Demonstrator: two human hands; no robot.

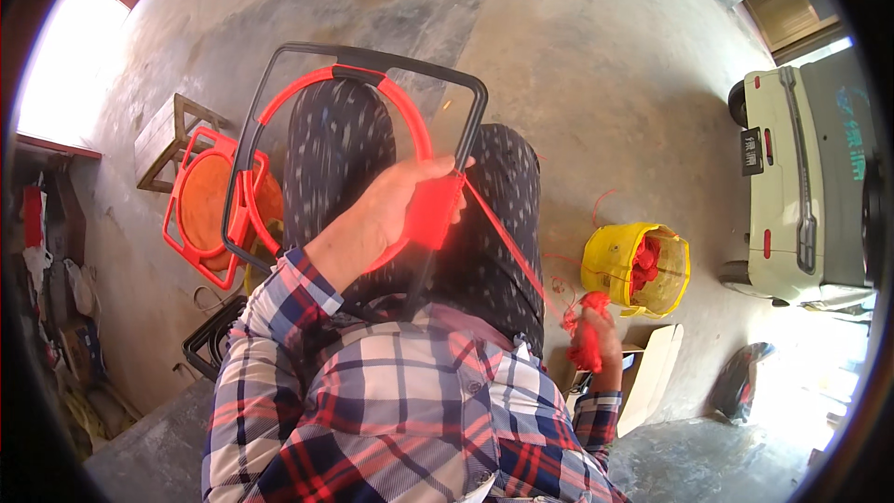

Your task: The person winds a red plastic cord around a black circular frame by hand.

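Observation:
My left hand (pixel 396 210) grips a red block (pixel 436 211) fixed where a red ring (pixel 312 86) meets a black rounded-rectangle frame (pixel 372 58). I hold the frame up over my knees in dark patterned trousers. A taut red cord (pixel 507 247) runs from the block down to my right hand (pixel 601 335), which is closed on a bunch of red cord (pixel 587 340) low at the right. My sleeves are plaid.
A yellow bucket (pixel 610 256) with red cord inside stands on the concrete floor at the right, near a cardboard piece (pixel 652 373). An orange reel-like frame (pixel 200 210) and a wooden stool (pixel 172 135) are at the left. A pale small vehicle (pixel 805 177) is parked at the far right.

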